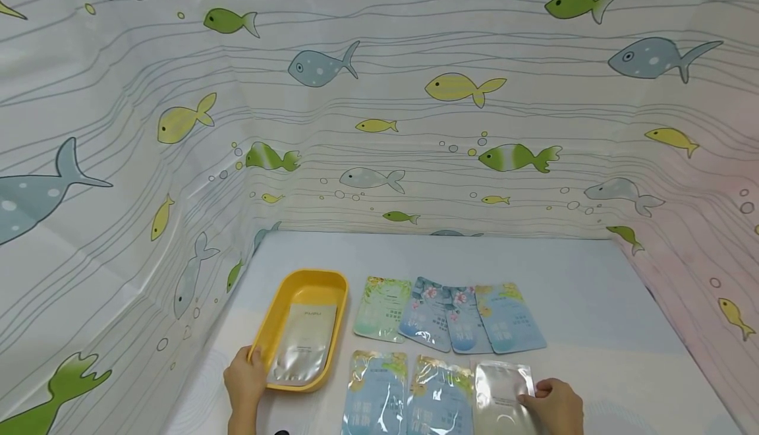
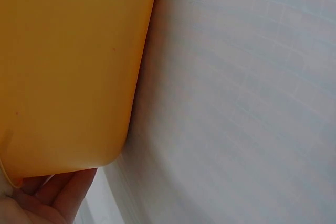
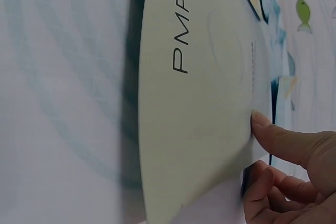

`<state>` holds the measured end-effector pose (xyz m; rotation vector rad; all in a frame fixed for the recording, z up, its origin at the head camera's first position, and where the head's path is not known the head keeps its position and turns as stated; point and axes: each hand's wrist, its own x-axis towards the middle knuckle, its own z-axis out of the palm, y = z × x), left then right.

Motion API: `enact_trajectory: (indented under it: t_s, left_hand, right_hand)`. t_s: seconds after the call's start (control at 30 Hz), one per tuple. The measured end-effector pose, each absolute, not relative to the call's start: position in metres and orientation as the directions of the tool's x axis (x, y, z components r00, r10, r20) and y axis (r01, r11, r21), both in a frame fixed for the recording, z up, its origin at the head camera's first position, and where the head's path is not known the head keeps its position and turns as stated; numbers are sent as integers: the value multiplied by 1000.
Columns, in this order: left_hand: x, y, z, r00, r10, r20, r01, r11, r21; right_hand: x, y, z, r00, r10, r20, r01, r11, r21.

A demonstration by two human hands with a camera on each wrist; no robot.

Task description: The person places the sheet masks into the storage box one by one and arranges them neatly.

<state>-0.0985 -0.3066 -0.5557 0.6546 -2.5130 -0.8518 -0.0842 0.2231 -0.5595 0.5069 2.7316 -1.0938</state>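
At the lower left of the head view, my left hand (image 1: 246, 376) grips the near left rim of a yellow plastic tray (image 1: 317, 279). A silver face mask sachet (image 1: 304, 343) lies flat inside it. From the left wrist view, the tray's outer wall (image 2: 68, 77) hides part of the fingers. My right hand (image 1: 557, 405) pinches the right edge of another silver face mask sachet (image 1: 501, 389), thumb on top. Close up in the right wrist view, this sachet (image 3: 194, 108) has "PMPM" lettering, and its lower edge looks bent up off the table.
Two blue sachets (image 1: 375, 392) lie left of the pinched one. Behind them is a row with a green sachet (image 1: 379, 310) and several overlapping blue ones (image 1: 510, 316). A fish-patterned curtain (image 1: 379, 158) encloses the white table (image 1: 450, 257). A small dark object (image 1: 282, 432) shows at the bottom edge.
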Motion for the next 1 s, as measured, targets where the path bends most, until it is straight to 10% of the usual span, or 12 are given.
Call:
enact_trajectory:
  t_s: [1.0]
  left_hand:
    - [-100,-306,-559,-786,-541,299,-263,731,630]
  right_hand:
    - [-85,232,-564,-911,176,-372,392,649,-652]
